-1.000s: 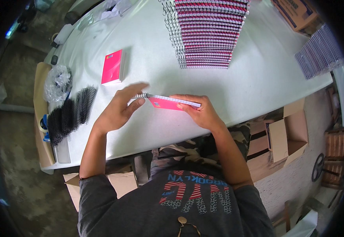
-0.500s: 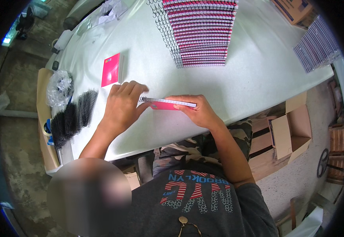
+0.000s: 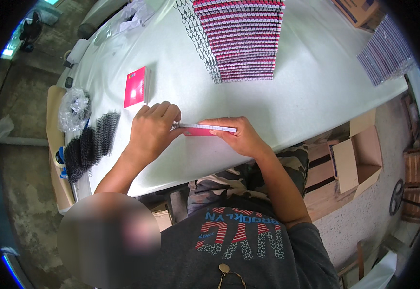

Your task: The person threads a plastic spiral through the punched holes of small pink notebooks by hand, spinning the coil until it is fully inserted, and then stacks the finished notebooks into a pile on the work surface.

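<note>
A pink-covered notebook (image 3: 199,131) is held edge-up over the near part of the table, its bound edge facing up. My right hand (image 3: 243,137) grips its right part, thumb on the pink cover and fingers behind. At the left end of that edge, my left hand (image 3: 151,126) is closed, thumb and fingers pinching the end of a spiral coil (image 3: 176,125). The fingers hide part of the coil. Beyond my left hand lies a small stack of pink-covered pads (image 3: 136,87). Dark loose spiral coils (image 3: 87,148) lie in a bunch to its left.
Many spiral-bound notebooks (image 3: 242,43) are piled at the far middle of the white-covered table (image 3: 325,82). Another notebook pile (image 3: 386,53) stands far right, near a cardboard box (image 3: 357,12). Crumpled clear plastic (image 3: 74,108) and a blue tape dispenser (image 3: 60,158) sit left. An open carton (image 3: 347,166) stands below, right.
My left fingers have come down and closed onto the coil end, where they were raised and more apart. The notebook and my right hand have hardly shifted.
</note>
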Tool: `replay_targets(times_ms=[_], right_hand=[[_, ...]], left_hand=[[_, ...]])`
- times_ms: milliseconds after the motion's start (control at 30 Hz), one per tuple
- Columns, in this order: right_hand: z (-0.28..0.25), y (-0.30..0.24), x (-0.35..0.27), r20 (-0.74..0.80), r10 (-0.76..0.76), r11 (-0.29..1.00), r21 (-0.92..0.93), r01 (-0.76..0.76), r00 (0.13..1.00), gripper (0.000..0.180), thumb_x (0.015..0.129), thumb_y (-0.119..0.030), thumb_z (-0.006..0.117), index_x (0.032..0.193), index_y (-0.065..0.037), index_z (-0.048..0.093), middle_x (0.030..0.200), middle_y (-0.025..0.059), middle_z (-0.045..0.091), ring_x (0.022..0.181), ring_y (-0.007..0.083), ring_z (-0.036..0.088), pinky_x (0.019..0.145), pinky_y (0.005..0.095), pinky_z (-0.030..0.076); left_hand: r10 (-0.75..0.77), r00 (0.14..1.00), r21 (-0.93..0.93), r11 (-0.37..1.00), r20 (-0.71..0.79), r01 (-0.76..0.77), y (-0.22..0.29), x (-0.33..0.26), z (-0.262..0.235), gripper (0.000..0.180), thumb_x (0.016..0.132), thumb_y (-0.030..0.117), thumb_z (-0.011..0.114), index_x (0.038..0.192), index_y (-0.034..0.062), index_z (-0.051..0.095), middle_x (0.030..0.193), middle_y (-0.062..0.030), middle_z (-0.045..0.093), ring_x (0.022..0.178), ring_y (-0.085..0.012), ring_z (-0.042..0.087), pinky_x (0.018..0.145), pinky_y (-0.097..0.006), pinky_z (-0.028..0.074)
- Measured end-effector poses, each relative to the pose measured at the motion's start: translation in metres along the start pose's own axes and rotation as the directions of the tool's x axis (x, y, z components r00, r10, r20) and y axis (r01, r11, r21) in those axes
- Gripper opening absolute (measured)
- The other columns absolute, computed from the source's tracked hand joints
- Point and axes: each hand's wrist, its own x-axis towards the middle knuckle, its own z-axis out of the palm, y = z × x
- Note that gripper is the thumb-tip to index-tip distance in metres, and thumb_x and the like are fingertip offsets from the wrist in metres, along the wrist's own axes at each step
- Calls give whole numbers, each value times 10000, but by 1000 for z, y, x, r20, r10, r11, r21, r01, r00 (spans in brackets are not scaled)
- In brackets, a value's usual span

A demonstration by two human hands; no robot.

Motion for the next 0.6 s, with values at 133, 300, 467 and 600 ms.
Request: replay_targets(times_ms=[133, 300, 467, 600], right_hand=[[2, -1, 1, -32, -58, 998, -10, 58, 998, 285, 839, -8, 588, 1108, -79, 647, 997, 133, 678, 809, 185, 641, 762, 280, 498], [2, -4, 0, -23, -4, 1000, -7, 4, 1000, 259, 841, -19, 596, 1090, -59, 654, 982, 100, 689, 817, 150, 634, 773, 271, 500], [1, -1, -1, -11, -35, 999, -23, 35, 999, 292, 831, -6, 590, 1109, -79, 646, 1002, 127, 678, 821, 187, 644, 775, 284, 498], [0, -4, 0, -42, -34, 999, -15, 34, 999, 278, 835, -14, 591, 1098, -79, 651, 994, 132, 679, 813, 186, 645, 775, 282, 499]], left_hand=[[152, 968, -43, 986, -199, -164, 0, -3, 5, 268, 686, 196, 748, 844, 83, 564, 770, -45, 588, 702, -240, 578, 687, -362, 429], [56, 986, 4, 998, -154, -56, 5, 0, 5, 247, 683, 200, 748, 814, 72, 583, 766, -51, 581, 771, -237, 571, 683, -362, 423], [196, 973, 28, 981, -119, -194, -1, -2, 2, 237, 664, 187, 756, 786, 88, 579, 751, -25, 564, 756, -224, 558, 693, -357, 414], [-5, 983, 149, 988, -184, 33, 15, -1, 11, 646, 697, 438, 699, 1180, 51, 516, 1192, -162, 504, 1113, -333, 459, 927, -464, 344]])
